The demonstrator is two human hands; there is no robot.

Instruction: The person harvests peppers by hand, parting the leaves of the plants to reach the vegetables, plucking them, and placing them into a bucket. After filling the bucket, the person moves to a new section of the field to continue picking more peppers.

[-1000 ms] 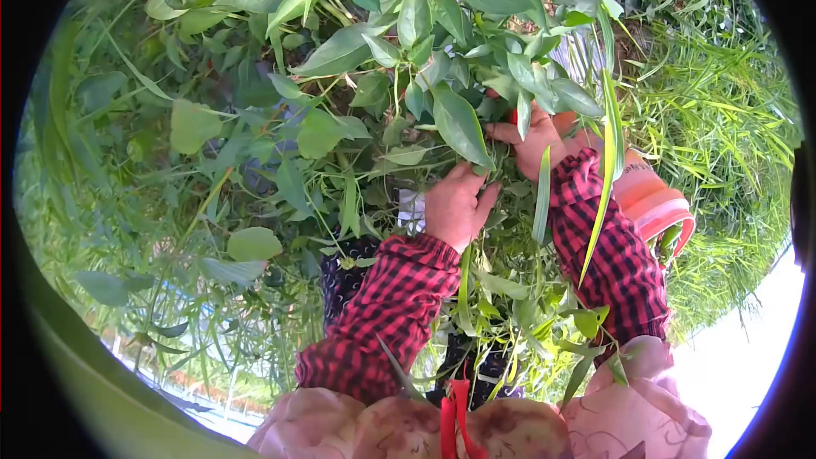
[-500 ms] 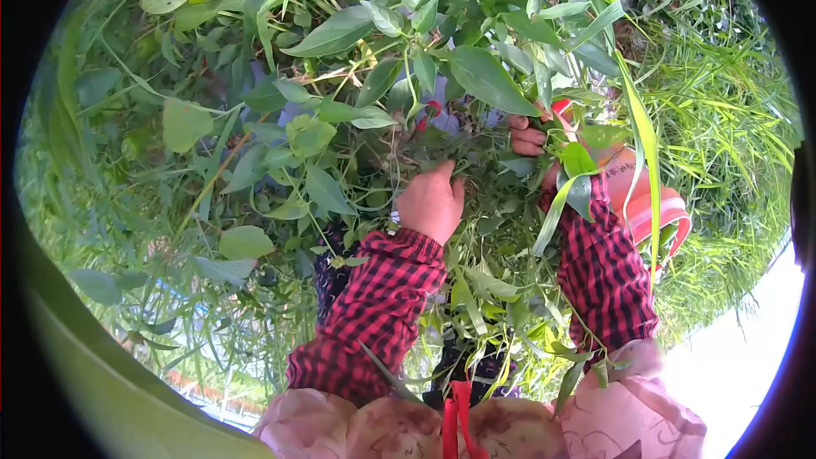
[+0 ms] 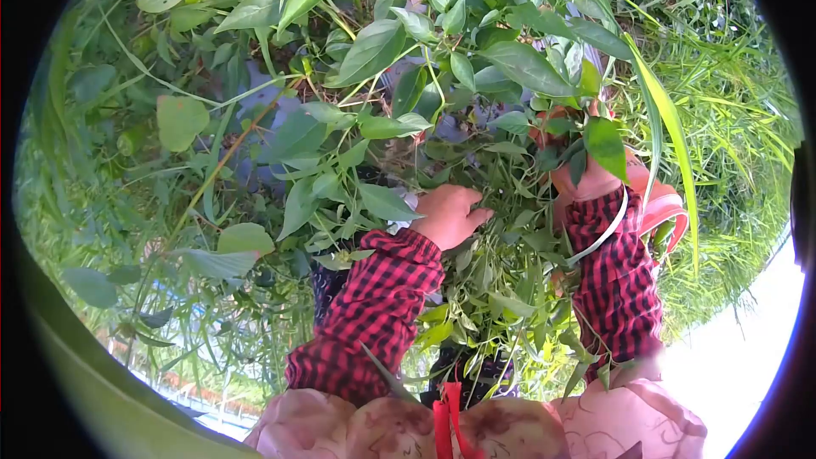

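Observation:
My left hand [image 3: 448, 216] is among the leafy stems [image 3: 501, 238] at the centre, its back toward the camera. Its thumb and a bent finger show at the right side, near the foliage; the other fingertips are hidden. Farther right, my right hand [image 3: 586, 177] reaches into the pepper-like plant [image 3: 527, 68], partly covered by broad green leaves. Its fingers are behind the leaves, so what they touch cannot be made out. A reddish container [image 3: 667, 204] with a pale-edged strap lies just right of that wrist.
Long grass [image 3: 731, 136] fills the right side. Broad leaves [image 3: 183, 121] and tangled stems stand at the left. Bluish-grey sheeting [image 3: 255, 119] shows between the plants. A red ribbon [image 3: 450, 421] hangs over pink clothing at the bottom.
My left hand has shifted slightly right and down. My right hand has turned and moved behind leaves, its fingertips now hidden. The upper plant's leaves have swung right, and the red fruits at the centre are hidden.

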